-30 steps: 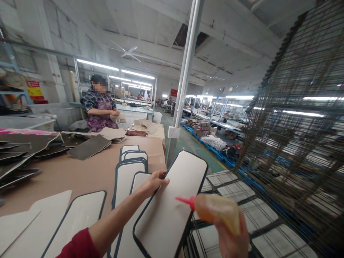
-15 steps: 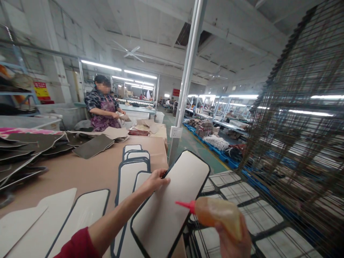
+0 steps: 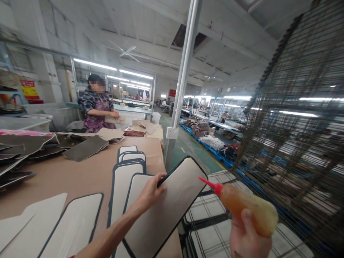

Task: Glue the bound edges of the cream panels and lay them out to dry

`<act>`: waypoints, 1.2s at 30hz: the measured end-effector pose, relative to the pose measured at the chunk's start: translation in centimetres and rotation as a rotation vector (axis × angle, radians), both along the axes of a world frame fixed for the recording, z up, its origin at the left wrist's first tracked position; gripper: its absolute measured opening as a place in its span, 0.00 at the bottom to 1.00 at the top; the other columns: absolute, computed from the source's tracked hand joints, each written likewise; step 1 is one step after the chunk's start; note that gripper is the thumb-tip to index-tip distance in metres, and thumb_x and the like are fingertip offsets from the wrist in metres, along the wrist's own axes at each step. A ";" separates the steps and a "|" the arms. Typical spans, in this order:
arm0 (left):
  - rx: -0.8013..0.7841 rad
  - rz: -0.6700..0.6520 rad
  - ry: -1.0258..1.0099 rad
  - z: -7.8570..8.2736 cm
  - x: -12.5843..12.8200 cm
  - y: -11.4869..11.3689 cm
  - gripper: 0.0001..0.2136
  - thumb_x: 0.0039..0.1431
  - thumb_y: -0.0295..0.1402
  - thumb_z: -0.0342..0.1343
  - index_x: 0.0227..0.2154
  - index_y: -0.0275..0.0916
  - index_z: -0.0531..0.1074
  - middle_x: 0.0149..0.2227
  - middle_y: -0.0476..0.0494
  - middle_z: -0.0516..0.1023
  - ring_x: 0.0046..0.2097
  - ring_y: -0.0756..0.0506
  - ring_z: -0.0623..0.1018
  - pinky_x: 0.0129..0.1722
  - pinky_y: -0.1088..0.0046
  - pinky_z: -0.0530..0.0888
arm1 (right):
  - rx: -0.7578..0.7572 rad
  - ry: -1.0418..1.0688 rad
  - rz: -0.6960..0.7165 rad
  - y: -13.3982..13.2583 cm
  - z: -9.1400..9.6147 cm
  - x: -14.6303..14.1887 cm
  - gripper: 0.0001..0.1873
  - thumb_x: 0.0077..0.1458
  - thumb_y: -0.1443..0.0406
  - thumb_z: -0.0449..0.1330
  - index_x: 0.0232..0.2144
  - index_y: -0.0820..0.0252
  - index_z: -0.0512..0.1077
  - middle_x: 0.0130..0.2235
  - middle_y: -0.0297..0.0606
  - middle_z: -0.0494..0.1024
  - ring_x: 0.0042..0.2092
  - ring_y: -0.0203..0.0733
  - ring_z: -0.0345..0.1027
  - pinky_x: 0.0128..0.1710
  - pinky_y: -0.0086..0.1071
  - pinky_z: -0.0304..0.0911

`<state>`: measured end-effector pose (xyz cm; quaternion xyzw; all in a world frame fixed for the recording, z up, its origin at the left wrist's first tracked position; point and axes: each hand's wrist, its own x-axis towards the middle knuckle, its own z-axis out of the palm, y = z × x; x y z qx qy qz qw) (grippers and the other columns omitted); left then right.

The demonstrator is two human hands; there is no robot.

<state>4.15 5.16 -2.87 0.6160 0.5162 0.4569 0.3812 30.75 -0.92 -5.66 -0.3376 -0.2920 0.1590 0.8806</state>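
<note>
With my left hand point(image 3: 153, 190) I grip the upper left edge of a white panel with dark edging point(image 3: 172, 206), held tilted over the table's right edge. Wet-looking streaks show on its face. My right hand point(image 3: 248, 233) is wrapped round a squeeze bottle point(image 3: 248, 206) of amber liquid, probably glue. Its red nozzle points left and lies just in front of the panel's right edge; whether it touches cannot be made out. Under and left of my left arm lie several similar dark-edged panels point(image 3: 127, 182), overlapping. Another such panel point(image 3: 72, 225), with shiny streaks, rests nearer me.
Dark sheet pieces point(image 3: 86, 147) are heaped on the brown table point(image 3: 51, 175). A co-worker point(image 3: 98, 104) handles a light piece across it. On the right stands a tall wire rack point(image 3: 290, 107), with panels lying on its lower grid. A metal post point(image 3: 185, 68) rises beyond the table.
My right hand has moved the bottle right and up, from the panel's middle towards its right edge. Streaks now show on the panel. The view has shifted slightly.
</note>
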 end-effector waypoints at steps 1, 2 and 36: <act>0.008 -0.016 0.004 -0.1 0.2 -0.4 0.15 0.45 0.28 0.59 0.39 0.40 0.77 0.40 0.42 0.85 0.47 0.37 0.81 0.49 0.65 0.71 | 0.017 0.049 -0.014 0.6 1.0 0.1 0.24 0.46 0.57 0.78 0.42 0.57 0.75 0.53 0.39 0.79 0.53 0.48 0.75 0.48 0.37 0.77; 0.012 -0.029 0.006 -0.3 0.5 -0.7 0.13 0.45 0.29 0.59 0.37 0.40 0.77 0.40 0.41 0.85 0.47 0.36 0.81 0.49 0.65 0.71 | 0.028 0.089 -0.023 1.1 1.8 0.1 0.24 0.46 0.58 0.78 0.42 0.57 0.75 0.53 0.38 0.79 0.54 0.48 0.75 0.47 0.35 0.77; -0.002 -0.106 0.056 -1.3 2.7 -3.8 0.10 0.49 0.28 0.53 0.37 0.40 0.70 0.40 0.40 0.80 0.46 0.38 0.78 0.46 0.67 0.69 | -0.090 0.244 0.140 2.8 0.4 -2.9 0.39 0.30 0.57 0.83 0.46 0.56 0.75 0.51 0.38 0.78 0.55 0.48 0.73 0.56 0.41 0.71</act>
